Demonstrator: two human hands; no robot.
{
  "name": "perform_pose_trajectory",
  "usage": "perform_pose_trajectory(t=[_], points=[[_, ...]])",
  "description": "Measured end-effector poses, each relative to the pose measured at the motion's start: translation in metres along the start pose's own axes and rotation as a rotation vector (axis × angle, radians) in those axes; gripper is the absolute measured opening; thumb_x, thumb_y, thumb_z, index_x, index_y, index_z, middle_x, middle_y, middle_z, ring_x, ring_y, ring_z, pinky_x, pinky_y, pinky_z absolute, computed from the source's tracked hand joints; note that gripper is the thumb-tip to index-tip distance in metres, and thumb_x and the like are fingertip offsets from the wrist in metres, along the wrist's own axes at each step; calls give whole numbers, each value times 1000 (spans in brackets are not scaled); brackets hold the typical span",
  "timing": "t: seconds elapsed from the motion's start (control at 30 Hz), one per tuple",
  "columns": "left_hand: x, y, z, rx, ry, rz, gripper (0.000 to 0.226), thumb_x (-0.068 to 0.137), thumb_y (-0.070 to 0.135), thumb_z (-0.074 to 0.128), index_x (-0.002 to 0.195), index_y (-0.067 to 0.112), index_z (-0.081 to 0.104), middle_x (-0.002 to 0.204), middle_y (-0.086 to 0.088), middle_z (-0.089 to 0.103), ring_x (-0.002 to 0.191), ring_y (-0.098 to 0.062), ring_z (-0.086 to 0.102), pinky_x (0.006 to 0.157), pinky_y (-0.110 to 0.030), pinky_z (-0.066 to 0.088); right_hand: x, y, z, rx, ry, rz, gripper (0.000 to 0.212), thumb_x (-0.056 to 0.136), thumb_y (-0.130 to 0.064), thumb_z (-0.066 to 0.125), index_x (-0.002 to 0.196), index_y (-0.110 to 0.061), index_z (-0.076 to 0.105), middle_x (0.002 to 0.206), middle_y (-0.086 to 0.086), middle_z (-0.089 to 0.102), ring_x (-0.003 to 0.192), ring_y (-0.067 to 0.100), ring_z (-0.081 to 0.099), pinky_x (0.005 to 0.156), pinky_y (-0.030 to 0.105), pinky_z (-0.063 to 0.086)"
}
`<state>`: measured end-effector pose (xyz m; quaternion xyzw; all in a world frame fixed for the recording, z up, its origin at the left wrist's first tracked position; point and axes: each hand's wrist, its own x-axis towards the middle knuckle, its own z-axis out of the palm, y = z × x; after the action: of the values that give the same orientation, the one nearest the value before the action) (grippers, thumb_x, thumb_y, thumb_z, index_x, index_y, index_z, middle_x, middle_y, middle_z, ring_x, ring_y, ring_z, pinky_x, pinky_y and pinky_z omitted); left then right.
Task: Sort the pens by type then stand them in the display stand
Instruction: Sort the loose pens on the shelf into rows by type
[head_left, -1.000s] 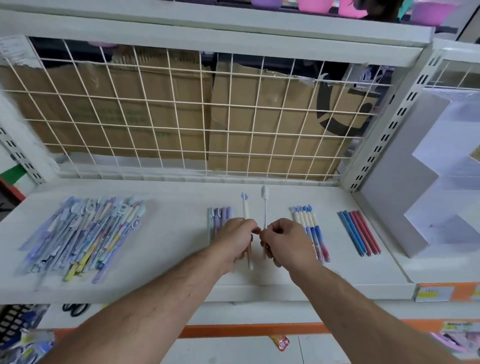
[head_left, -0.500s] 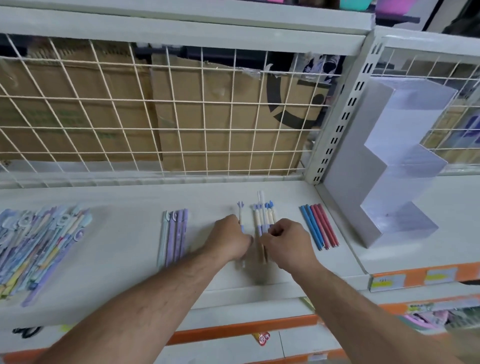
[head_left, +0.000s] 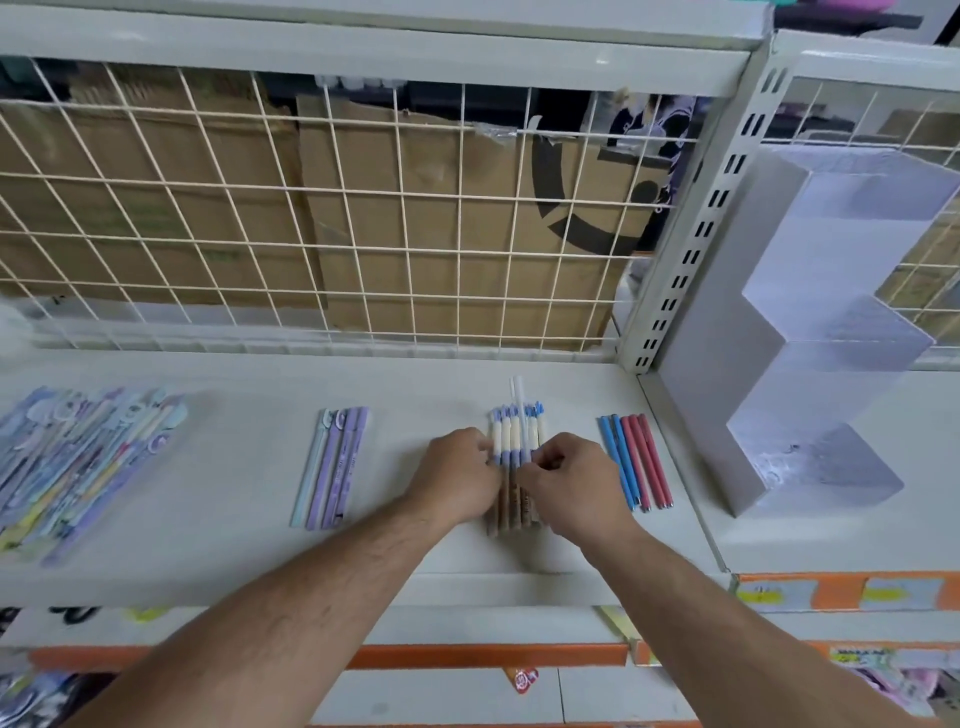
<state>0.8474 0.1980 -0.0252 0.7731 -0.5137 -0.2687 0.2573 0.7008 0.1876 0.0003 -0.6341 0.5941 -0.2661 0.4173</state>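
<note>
Matt painted metal shelf, wire grid, dull brown cardboard, smooth plastic pens.

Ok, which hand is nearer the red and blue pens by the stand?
Right. The right hand is just left of the red and blue pens, not touching; the left hand is farther left, beyond the cream pens.

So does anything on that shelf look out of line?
One white pen in the cream-and-blue group between the left hand and right hand pokes out farther back than its neighbours. The pile at far left lies jumbled, pens crossing one another.
</note>
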Motion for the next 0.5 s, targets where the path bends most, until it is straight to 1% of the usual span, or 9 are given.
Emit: perform_pose_trajectory(t=[0.1, 0.2, 0.23, 0.27, 0.3, 0.33, 0.37, 0.43, 0.5], points=[[-1, -13, -10, 9, 24, -11, 39, 90, 29, 58, 127, 20, 62, 122, 0, 65, 104, -19, 62, 80, -19, 42, -2, -6, 11, -6, -22, -2, 3, 80, -15, 65, 78, -13, 64, 65, 0, 63, 55, 16, 54, 51, 26, 43], [-4, -33, -27, 12, 58, -7, 38, 91, 31, 58, 128, 26, 60, 117, 4, 67, 89, -10, 57, 66, -14, 39, -8, -18, 31, 20, -64, 20, 3, 77, -14, 66, 78, -12, 65, 64, 3, 64, 49, 13, 54, 45, 22, 41], [-5, -39, -34, 31, 82, 0, 36, 91, 31, 57, 126, 27, 61, 113, 7, 68, 88, -8, 55, 68, -12, 37, -10, -22, 38, 32, -83, 29, 4, 77, -15, 66, 79, -12, 65, 64, 5, 66, 48, 13, 55, 43, 21, 40], [-7, -46, -42, 50, 106, 7, 34, 91, 30, 57, 125, 27, 62, 109, 8, 69, 92, -9, 55, 75, -9, 37, -13, -28, 48, 31, -99, 29, 5, 77, -17, 66, 81, -13, 65, 65, 6, 67, 50, 15, 56, 44, 20, 39], [-9, -55, -52, 63, 126, 15, 32, 91, 28, 56, 122, 26, 63, 107, 8, 70, 101, -11, 56, 89, -6, 35, -14, -34, 58, 17, -111, 25, 6, 78, -18, 67, 82, -14, 65, 66, 6, 68, 52, 16, 57, 45, 20, 39], [-11, -63, -61, 71, 140, 26, 30, 91, 26, 55, 120, 25, 64, 109, 6, 70, 112, -15, 56, 102, -12, 34, -16, -41, 69, -2, -121, 16, 6, 79, -19, 68, 82, -15, 65, 67, 6, 69, 54, 16, 57, 46, 20, 39], [-13, -71, -72, 74, 138, 30, 28, 90, 24, 55, 117, 24, 64, 110, 4, 70, 115, -18, 57, 105, -23, 40, -17, -47, 81, -21, -132, 6, 5, 79, -19, 68, 83, -15, 66, 68, 6, 69, 56, 17, 57, 48, 21, 40], [-18, -90, -97, 39, 132, 21, 21, 90, 22, 55, 108, 24, 67, 106, 6, 69, 102, -19, 64, 86, -34, 56, -21, -62, 107, -49, -153, -12, 4, 79, -17, 66, 82, -15, 66, 69, 6, 70, 57, 17, 58, 50, 24, 41], [-21, -109, -122, 28, 161, 25, 13, 90, 22, 55, 95, 22, 67, 93, 9, 68, 87, -18, 67, 67, -32, 58, -26, -76, 135, -73, -169, -29, 5, 78, -16, 65, 82, -15, 66, 71, 6, 71, 58, 18, 59, 51, 26, 45]])
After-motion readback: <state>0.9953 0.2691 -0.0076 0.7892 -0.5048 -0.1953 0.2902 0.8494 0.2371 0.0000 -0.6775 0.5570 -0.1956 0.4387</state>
